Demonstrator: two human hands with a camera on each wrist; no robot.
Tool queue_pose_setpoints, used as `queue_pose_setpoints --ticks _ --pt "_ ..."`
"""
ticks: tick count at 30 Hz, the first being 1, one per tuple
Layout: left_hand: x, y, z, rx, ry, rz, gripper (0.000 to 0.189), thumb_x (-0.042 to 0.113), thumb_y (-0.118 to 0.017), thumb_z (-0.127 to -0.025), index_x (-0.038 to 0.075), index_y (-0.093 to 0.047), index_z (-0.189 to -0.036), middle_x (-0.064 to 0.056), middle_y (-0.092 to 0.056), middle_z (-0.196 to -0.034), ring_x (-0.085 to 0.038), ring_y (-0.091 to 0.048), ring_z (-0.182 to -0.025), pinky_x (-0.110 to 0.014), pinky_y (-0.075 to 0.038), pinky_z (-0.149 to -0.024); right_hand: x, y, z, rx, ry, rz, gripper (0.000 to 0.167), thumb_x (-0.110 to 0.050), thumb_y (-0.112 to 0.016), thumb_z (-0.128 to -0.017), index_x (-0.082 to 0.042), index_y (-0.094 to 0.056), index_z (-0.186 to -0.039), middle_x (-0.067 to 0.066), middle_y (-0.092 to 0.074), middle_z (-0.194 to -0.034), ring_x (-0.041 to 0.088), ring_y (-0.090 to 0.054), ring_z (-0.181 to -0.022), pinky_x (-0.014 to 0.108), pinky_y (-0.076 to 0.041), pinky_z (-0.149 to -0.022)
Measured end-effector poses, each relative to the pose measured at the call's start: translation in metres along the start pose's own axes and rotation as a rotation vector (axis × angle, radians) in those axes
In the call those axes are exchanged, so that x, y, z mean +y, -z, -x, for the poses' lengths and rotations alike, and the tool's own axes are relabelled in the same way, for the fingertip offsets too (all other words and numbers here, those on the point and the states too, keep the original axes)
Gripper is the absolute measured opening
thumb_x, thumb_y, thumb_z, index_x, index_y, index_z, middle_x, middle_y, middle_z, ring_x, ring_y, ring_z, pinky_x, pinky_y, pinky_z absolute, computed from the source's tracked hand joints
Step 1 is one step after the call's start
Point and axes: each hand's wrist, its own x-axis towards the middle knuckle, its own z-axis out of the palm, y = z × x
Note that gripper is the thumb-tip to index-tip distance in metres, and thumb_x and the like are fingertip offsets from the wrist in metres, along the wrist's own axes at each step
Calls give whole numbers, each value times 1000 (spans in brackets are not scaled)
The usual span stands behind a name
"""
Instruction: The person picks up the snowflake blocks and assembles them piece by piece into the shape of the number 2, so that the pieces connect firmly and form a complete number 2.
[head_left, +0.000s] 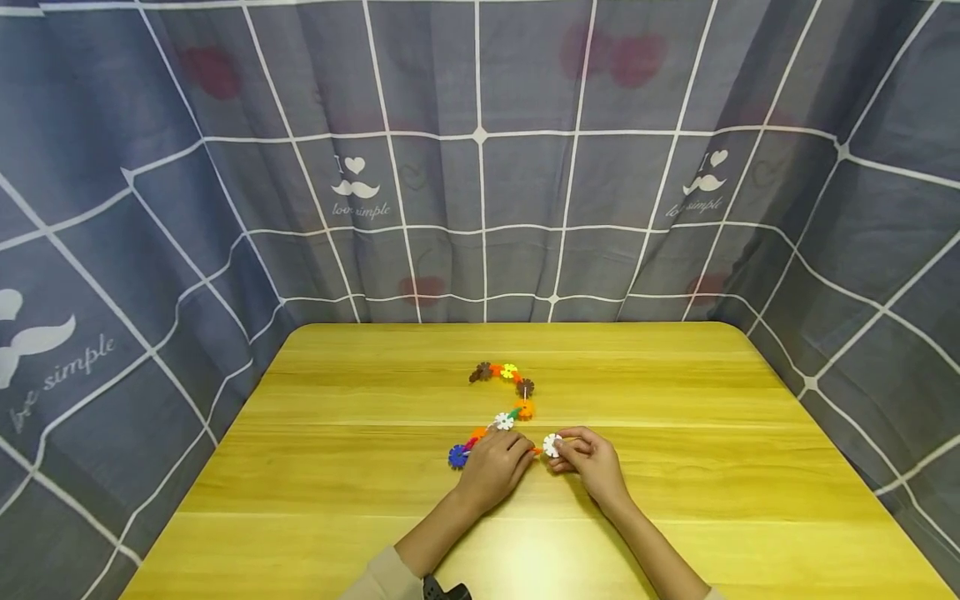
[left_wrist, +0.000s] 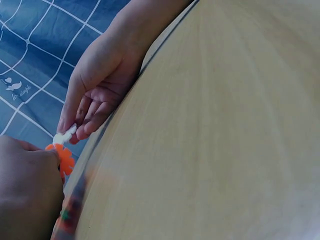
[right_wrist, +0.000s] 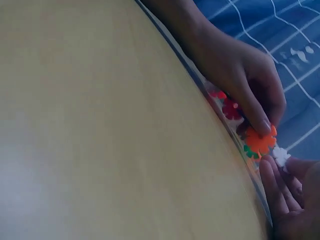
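My left hand (head_left: 491, 468) pinches an orange flower-shaped plastic disc (right_wrist: 260, 140) between thumb and fingers. Facing it, my right hand (head_left: 596, 468) pinches a white flower-shaped disc (head_left: 551, 445) by its edge. In both wrist views the white disc meets or nearly meets the orange one; whether they interlock I cannot tell. A curving chain of linked discs lies beyond and beside my left hand, with a blue disc (head_left: 457, 456) at the near left, another white disc (head_left: 504, 421), an orange disc (head_left: 524, 409) and a yellow disc (head_left: 509, 371). The left hand hides part of the chain.
The wooden table (head_left: 300, 500) stretches out on both sides of the hands. A grey-blue checked curtain (head_left: 525, 183) hangs behind it and along both sides. A dark band (head_left: 446, 590) shows near the left sleeve at the bottom edge.
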Motion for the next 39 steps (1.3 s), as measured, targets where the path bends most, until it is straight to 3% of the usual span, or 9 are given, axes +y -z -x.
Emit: queue_pose_setpoints --ticks 5,14,22,31,37,39 --pt "0 1 0 12 9 4 6 21 -63 -88 16 -65 -89 7 -63 -86 -9 -60 -82 -26 -48 -81 -2 -9 3 55 -47 17 24 -7 -63 -87 9 -56 -104 25 -64 -74 28 -65 -59 38 -55 -57" --pt "0 -1 1 25 14 40 7 20 -61 -89 14 -64 -88 7 -64 -86 -8 -61 -83 -23 -48 -79 -1 -15 4 55 -69 -9 18 -2 -60 -88 9 -50 -99 25 -65 -74 30 -65 -60 39 -55 -58" --pt "1 2 2 36 18 73 7 18 -61 -90 13 -64 -86 6 -66 -84 -8 -62 -82 -26 -48 -82 -5 -19 5 -3 -104 -40 22 -1 -58 -89 13 -45 -99 30 -63 -79 28 -66 -60 39 -55 -59" --pt "-1 -1 1 82 -24 89 5 17 -66 -85 13 -62 -83 6 -66 -81 -8 -62 -76 -24 -48 -71 -2 -22 4 -19 -111 -81 22 2 -58 -88 16 -43 -98 28 -64 -75 25 -65 -57 40 -55 -58" --pt "0 -1 1 43 9 107 5 17 -63 -88 13 -64 -85 7 -66 -82 -7 -62 -77 -24 -49 -72 -4 -22 4 -15 -119 -72 22 1 -58 -89 15 -43 -98 28 -64 -75 26 -65 -59 40 -55 -59" --pt "0 0 1 28 22 94 7 20 -62 -89 13 -65 -87 6 -66 -84 -8 -62 -79 -24 -49 -74 -4 -21 4 -17 -106 -20 23 -2 -59 -89 13 -44 -98 26 -64 -75 27 -65 -58 39 -55 -57"
